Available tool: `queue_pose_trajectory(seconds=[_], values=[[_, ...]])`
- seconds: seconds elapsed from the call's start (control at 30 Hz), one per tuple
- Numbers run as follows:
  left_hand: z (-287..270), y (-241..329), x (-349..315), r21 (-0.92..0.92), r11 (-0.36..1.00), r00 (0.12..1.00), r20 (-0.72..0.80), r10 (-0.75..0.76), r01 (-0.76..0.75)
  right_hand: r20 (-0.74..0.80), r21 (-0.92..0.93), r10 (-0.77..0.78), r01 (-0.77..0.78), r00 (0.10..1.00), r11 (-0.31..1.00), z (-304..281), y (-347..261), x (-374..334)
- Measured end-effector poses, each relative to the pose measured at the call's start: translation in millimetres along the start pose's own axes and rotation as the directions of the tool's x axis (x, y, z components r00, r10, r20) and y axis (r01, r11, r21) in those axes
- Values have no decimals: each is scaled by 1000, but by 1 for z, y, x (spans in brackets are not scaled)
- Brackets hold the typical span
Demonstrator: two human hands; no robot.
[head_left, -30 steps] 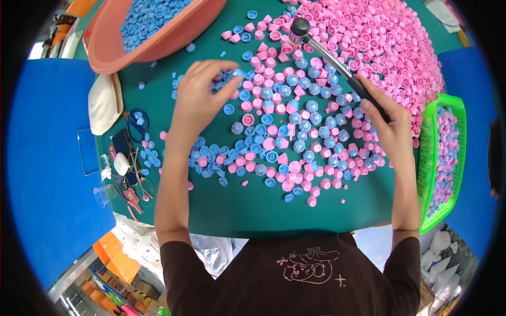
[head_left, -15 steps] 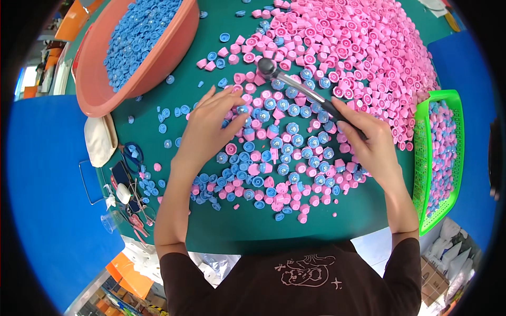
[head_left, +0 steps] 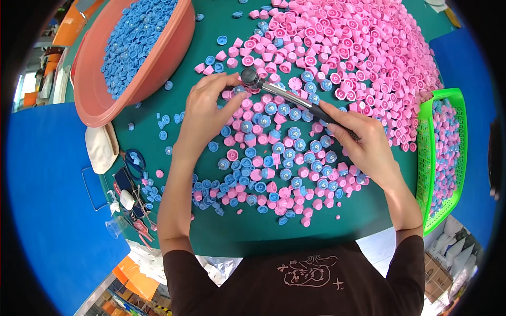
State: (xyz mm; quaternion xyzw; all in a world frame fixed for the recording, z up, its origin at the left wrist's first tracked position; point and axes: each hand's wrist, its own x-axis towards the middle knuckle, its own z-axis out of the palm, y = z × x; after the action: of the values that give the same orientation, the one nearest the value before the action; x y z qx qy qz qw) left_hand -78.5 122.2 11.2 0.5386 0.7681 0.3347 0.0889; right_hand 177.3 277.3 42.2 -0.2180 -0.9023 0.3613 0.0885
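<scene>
My right hand is wrapped round the black grip of a small hammer, whose metal shaft points up and left to a round dark head. Just beside that head, my left hand is closed, thumb and forefinger on either side of a blue-topped piece; its lower part is mostly hidden. Around both hands lie pink cup-shaped pieces and blue scalloped caps. Several caps with a shiny bead sit on pink cups, such as the cupcake-like piece between my forearms.
A big heap of pink cups covers the far right of the green table. At the far left a salmon basin holds blue caps. A green basket of pink-and-blue pieces stands right. Scissors and a clear cup lie left.
My left hand has shifted slightly left and up, and its spread fingers have closed round a blue-topped piece. The hammer head has moved left and a little nearer, close to those fingers.
</scene>
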Motion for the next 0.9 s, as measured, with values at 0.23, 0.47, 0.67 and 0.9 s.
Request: queue_pose_trajectory(seconds=[0.23,0.47,0.67,0.9], values=[[-7,-4,4,-32,999,997,-71,1,-3,4,112,105,-105,994,988,-8,3,-4],[2,-16,5,89,990,993,30,111,-114,-22,161,165,-160,986,974,-7,4,-6],[-17,4,-1,-139,985,993,-35,-113,107,-51,171,159,-148,986,974,-8,10,-10],[-7,-3,-9,180,969,985,56,163,-171,-72,244,200,-177,977,953,-10,5,-10]])
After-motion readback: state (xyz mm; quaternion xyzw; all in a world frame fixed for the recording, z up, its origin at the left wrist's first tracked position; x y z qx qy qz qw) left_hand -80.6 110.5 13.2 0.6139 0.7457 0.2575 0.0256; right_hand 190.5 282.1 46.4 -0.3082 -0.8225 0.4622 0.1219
